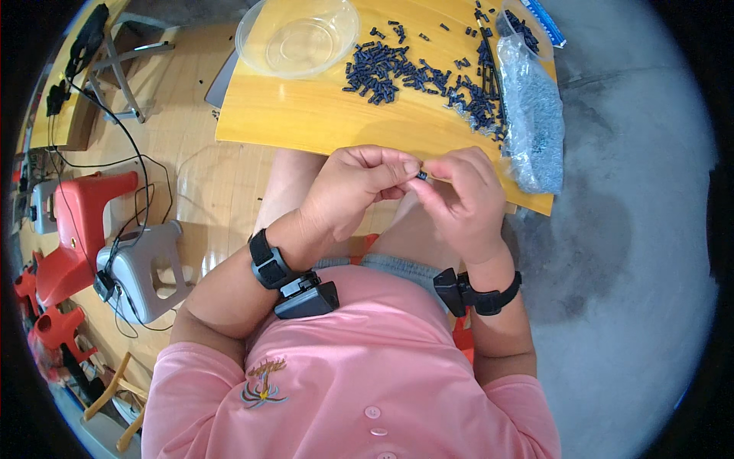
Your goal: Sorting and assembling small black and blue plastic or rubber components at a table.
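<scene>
Between my two hands, just off the near edge of the yellow table [283, 115], is a small dark cylindrical plastic piece [421, 175]. The thumb and forefinger of my left hand [344, 187] pinch it from one side. From the other side, the thumb and forefinger of my right hand [468, 199] close on it. Fingers cover most of the piece, so its full shape is hidden. Beyond my hands, a heap of similar small dark pieces [378, 70] lies on the tabletop, trailing off to the right.
A clear round plastic tub [302, 38] stands at the far left of the table. Along the right edge lies a transparent bag of small bluish pieces [535, 115], near a clear container [526, 32] holding dark pieces. Red [76, 229] and grey stools [141, 268] with cables stand left.
</scene>
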Demonstrator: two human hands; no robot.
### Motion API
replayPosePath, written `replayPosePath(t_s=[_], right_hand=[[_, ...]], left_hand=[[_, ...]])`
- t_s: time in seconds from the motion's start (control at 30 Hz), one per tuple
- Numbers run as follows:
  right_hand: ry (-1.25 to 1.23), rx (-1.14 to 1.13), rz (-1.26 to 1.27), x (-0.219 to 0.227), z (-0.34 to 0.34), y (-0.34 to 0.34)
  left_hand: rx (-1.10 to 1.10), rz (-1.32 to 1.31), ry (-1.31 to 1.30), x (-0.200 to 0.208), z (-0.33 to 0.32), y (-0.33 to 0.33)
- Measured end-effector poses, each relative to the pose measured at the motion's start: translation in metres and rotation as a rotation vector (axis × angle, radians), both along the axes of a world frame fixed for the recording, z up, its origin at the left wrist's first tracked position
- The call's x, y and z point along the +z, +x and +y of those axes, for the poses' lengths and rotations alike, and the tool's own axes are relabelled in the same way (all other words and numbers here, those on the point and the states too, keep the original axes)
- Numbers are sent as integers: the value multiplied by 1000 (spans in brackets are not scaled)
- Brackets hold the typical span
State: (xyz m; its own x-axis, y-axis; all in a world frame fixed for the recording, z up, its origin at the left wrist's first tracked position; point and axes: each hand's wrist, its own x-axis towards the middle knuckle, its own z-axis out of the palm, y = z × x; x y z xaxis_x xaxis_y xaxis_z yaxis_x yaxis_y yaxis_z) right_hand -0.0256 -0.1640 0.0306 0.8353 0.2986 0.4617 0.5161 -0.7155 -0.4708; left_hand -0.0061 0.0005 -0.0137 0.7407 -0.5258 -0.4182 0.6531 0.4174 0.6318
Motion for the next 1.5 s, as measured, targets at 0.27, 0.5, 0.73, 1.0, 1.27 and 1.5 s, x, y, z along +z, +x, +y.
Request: replayPosePath(t_s=[0.27, 0.5, 0.73, 1.0, 1.27, 1.5], right_hand=[[293, -124, 226, -4, 1, -4], [401, -140, 327, -6, 5, -4], [225, -135, 209, -9, 12, -10], [-5, -111, 106, -13, 16, -11], [29, -122, 145, -11, 18, -13], [-10, -106, 145, -9, 19, -13]], left_hand=[[47, 101, -79, 0, 3, 1], [-88, 73, -69, -3, 8, 2], [-40, 70, -95, -10, 8, 1], [-35, 74, -60, -8, 7, -3], [-62, 208, -172, -12, 15, 0], [-58, -18, -30, -8, 12, -5]])
